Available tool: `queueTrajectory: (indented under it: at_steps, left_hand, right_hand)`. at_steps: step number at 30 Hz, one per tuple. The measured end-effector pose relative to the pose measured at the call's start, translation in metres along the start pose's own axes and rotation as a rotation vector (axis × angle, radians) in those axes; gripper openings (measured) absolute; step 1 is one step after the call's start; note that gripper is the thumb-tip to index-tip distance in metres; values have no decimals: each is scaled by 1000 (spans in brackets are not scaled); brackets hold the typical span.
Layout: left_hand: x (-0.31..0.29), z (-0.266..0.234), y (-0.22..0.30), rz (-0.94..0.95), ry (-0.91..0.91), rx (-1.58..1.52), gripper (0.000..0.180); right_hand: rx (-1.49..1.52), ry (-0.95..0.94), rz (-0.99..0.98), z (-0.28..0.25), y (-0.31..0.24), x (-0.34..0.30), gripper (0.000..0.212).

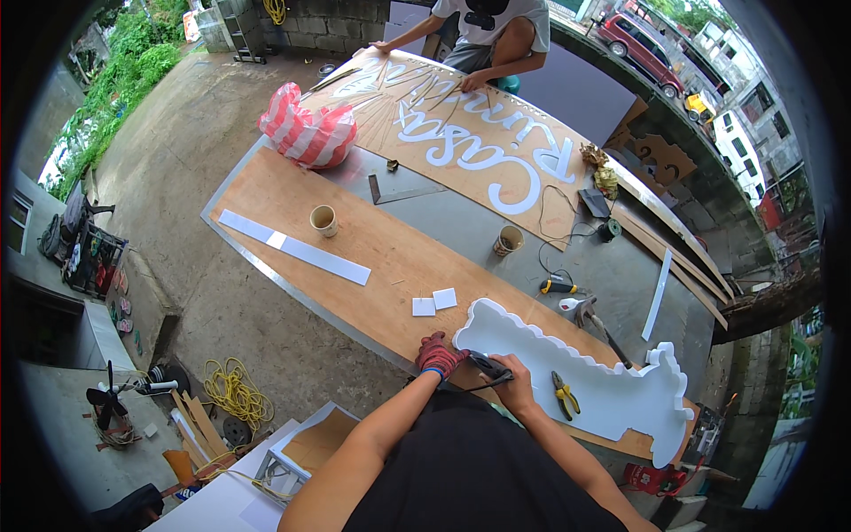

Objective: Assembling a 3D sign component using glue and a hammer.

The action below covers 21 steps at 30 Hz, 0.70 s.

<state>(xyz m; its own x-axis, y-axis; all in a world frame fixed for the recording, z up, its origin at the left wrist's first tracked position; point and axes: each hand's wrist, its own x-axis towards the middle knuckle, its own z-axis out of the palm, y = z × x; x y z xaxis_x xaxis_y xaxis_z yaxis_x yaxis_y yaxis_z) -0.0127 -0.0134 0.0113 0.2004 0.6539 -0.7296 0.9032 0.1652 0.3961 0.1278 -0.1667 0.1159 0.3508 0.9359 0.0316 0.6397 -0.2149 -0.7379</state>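
Daylight fills an open yard with a stained concrete floor (168,186). A grey block wall (324,28) runs along the far side, green plants (142,75) crowd the upper left, and a window (19,217) pierces the left-hand building. A tree trunk (771,306) leans in at right.

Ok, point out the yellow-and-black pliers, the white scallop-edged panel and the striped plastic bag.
Yellow-and-black pliers (563,392), head view: about mid-length.
White scallop-edged panel (616,399), head view: bare flat face.
Striped plastic bag (310,133), head view: bulging side.
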Motion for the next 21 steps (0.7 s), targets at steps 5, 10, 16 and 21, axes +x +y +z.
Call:
queueTrajectory:
  at_steps: [5,10,16,21]
  left_hand:
    - [0,0,1,6,5,10,106]
    - [2,2,-3,13,10,-2,106]
    - [0,1,0,7,12,-19,105]
    - [1,1,-2,10,19,-23,105]
  right_hand:
    - [-2,5,-1,1,2,0,48]
    - [0,-8,8,0,-1,1,47]
    - [-1,-10,7,1,2,0,47]
    - [-12,-14,-3,-1,-1,0,47]
